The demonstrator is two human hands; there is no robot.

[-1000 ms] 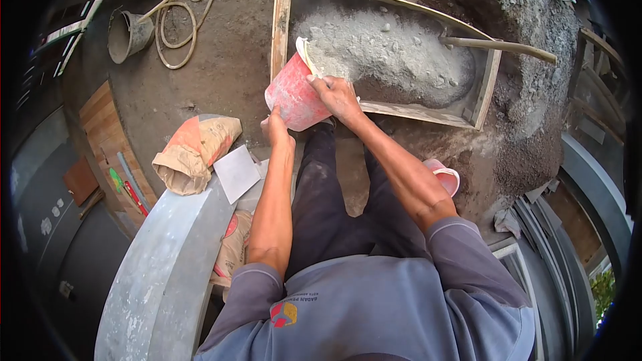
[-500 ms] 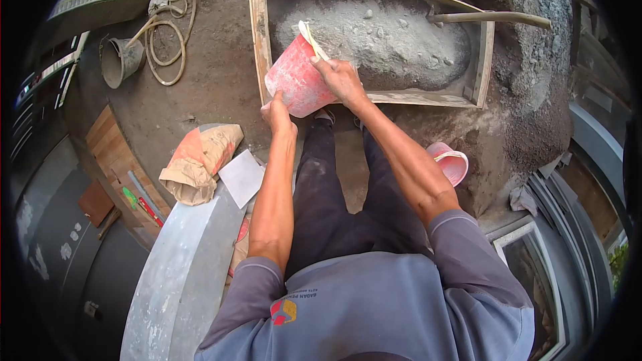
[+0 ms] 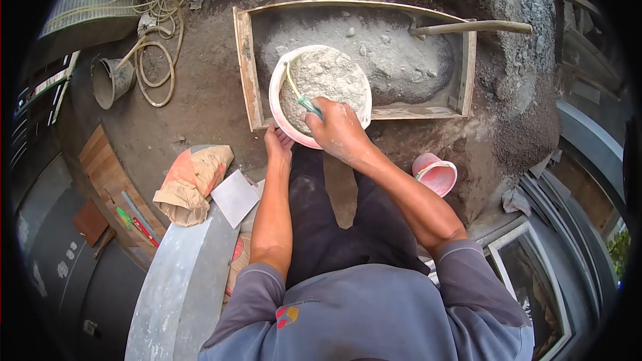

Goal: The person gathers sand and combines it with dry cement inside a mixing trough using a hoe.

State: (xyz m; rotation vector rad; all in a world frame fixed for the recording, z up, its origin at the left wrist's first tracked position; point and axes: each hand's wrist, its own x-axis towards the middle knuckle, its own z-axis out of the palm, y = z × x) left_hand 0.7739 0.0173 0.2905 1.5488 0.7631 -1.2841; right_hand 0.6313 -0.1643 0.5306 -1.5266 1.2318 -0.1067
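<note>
A pale red bucket (image 3: 275,91) full of grey, lumpy powdery material (image 3: 328,70) is held upright in front of me, over the near left part of a wooden mixing trough (image 3: 428,112). My right hand (image 3: 336,127) is closed round the green grip of the bucket handle (image 3: 309,105). Below the rim, my left hand (image 3: 279,144) holds the bucket's near left side, its fingers partly hidden by the bucket. More grey mix (image 3: 401,67) lies heaped in the trough, with a wooden tool handle (image 3: 475,27) sticking out over the right end.
A second red bucket (image 3: 435,175) stands to the right of my legs. At left are an opened paper sack (image 3: 194,184), a white tile (image 3: 235,198), a grey bucket (image 3: 112,82) and a coiled hose (image 3: 155,75). Gravel (image 3: 515,87) is piled at right.
The bucket has turned from tipped over the trough, its base towards me, to upright with its grey contents showing. My right hand has shifted from the rim to the handle grip.
</note>
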